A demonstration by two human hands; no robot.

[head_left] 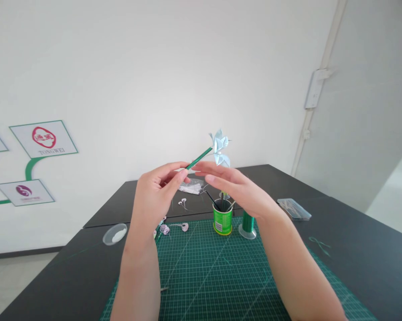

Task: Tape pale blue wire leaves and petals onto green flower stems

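My left hand (162, 185) pinches the green-wrapped stem (200, 158) of an artificial flower between thumb and fingers. Pale blue petals (220, 141) top the stem, which tilts up to the right. More pale blue petals (222, 159) show just below; whether they belong to the same flower I cannot tell. My right hand (232, 183) is open beside the stem, its fingers stretched toward my left fingertips. Below and behind the right hand, a green can (222, 222) holds thin dark tools. A spool of green wire (248, 225) stands next to it, partly hidden by my right wrist.
A green cutting mat (207, 267) covers the front of the black table (97, 256). Small pale flower pieces (165, 229) lie by my left forearm. Around them are a clear dish (115, 234), a plastic bag (191, 186) and a clear box (294, 209). A white wall stands behind.
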